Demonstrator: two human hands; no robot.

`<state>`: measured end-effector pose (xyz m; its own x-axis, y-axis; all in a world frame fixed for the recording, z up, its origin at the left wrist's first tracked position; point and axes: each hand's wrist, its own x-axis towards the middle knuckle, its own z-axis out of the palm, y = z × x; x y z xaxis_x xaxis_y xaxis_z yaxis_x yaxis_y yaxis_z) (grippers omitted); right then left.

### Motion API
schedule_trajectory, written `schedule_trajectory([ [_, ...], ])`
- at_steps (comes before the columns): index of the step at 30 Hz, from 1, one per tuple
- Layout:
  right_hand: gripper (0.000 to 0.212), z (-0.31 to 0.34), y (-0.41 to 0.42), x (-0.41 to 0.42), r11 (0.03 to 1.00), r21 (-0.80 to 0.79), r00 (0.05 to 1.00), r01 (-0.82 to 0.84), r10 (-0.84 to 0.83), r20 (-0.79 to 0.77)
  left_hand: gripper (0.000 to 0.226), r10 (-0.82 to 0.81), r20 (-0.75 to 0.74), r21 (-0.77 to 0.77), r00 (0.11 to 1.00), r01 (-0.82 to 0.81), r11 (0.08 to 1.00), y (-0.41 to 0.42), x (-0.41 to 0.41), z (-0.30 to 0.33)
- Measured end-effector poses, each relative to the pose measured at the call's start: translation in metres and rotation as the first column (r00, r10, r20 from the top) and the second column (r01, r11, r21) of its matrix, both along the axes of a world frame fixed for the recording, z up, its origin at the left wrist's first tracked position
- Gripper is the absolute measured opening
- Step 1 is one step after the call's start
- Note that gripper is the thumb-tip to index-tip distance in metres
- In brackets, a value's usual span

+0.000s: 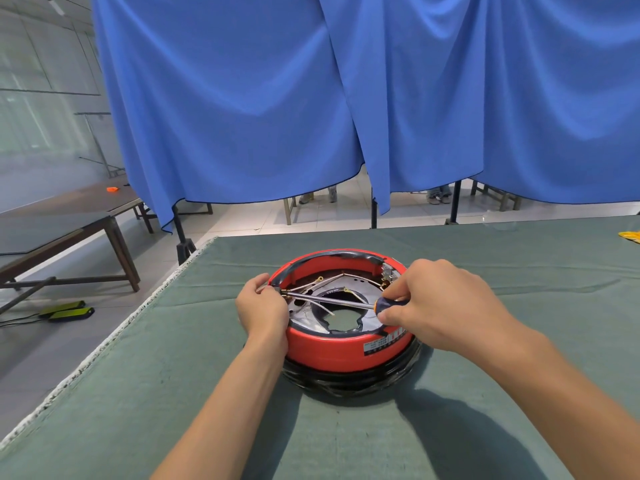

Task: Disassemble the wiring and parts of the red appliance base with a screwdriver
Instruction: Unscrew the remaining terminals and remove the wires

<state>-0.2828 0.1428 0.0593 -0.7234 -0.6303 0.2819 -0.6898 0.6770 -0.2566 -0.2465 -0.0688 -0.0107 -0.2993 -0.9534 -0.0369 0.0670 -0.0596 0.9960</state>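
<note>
The right hand (438,303) is pinching the screwdriver (332,299) handle, its shaft crossing the red appliance base (346,348) at frame centre on the green surface (173,393). The left hand (265,306) is gripping the rim, steadying it. A terminal screw at the left wall seems underway; next needs steady turning.

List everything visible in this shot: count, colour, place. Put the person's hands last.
appliance base: one, red, centre of the table
wires: several, pale, inside the base
screwdriver: one, metal shaft with dark and orange handle, lying across the base opening
table cloth: one, green, covering the table
curtain: blue, hanging behind the table
side table: one, dark, far left
orange item: one, on the side table
yellow item: one, right table edge, cut off
left hand: one, gripping the base's left rim
right hand: one, holding the screwdriver handle
</note>
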Motion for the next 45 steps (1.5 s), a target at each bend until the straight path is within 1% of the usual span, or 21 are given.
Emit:
schedule_trajectory([
  [4,0.019,0.001,0.000,-0.004,1.000,-0.002,0.999,-0.009,0.009,0.040,0.030,0.039,0.021,0.022,0.999,-0.039,0.999,0.004,-0.002,-0.003],
  [7,0.019,0.002,0.001,-0.006,1.000,-0.009,0.998,-0.016,0.016,0.060,0.027,-0.030,0.073,0.006,0.997,0.029,1.000,-0.001,0.000,-0.004],
  [10,0.020,0.002,0.002,-0.006,1.000,-0.010,0.998,-0.026,0.027,0.050,0.013,-0.105,0.111,-0.012,0.988,0.107,0.994,-0.015,0.005,-0.006],
  [13,0.021,0.001,0.000,-0.007,0.999,-0.017,0.999,-0.027,0.028,0.044,0.011,-0.156,0.086,-0.026,0.984,0.159,0.987,-0.019,0.007,-0.009],
  [15,0.021,0.000,-0.001,-0.008,1.000,-0.021,0.999,-0.022,0.023,0.045,0.018,-0.212,0.032,-0.027,0.977,0.213,0.977,-0.017,0.005,-0.011],
  [17,0.022,-0.001,-0.002,-0.008,1.000,-0.024,0.999,-0.015,0.016,0.044,0.017,-0.236,-0.009,-0.030,0.972,0.236,0.971,-0.016,0.004,-0.011],
  [20,0.024,-0.003,-0.002,-0.008,1.000,-0.026,0.999,-0.005,0.005,0.035,0.021,-0.217,-0.027,-0.038,0.976,0.216,0.976,-0.017,0.002,-0.012],
  [25,0.022,-0.002,-0.004,-0.004,0.999,-0.046,0.999,0.021,-0.019,0.034,0.026,-0.189,-0.036,-0.033,0.981,0.188,0.982,-0.016,-0.001,-0.011],
  [31,0.025,0.000,-0.005,0.003,0.999,-0.029,0.999,0.043,-0.042,0.014,0.022,-0.170,-0.006,-0.068,0.985,0.169,0.983,-0.017,-0.001,-0.012],
  [38,0.029,0.001,-0.007,0.011,0.998,-0.006,0.998,0.063,-0.063,-0.019,0.022,-0.176,-0.004,-0.089,0.984,0.175,0.980,-0.017,0.000,-0.013],
  [41,0.028,0.004,-0.005,0.010,0.998,0.002,0.998,0.058,-0.058,-0.015,0.025,-0.173,-0.005,-0.091,0.985,0.171,0.981,-0.016,0.001,-0.012],
  [45,0.025,0.007,-0.002,0.008,0.999,0.000,0.999,0.044,-0.044,0.011,0.020,-0.167,-0.004,-0.094,0.986,0.166,0.982,-0.016,0.001,-0.013],
])
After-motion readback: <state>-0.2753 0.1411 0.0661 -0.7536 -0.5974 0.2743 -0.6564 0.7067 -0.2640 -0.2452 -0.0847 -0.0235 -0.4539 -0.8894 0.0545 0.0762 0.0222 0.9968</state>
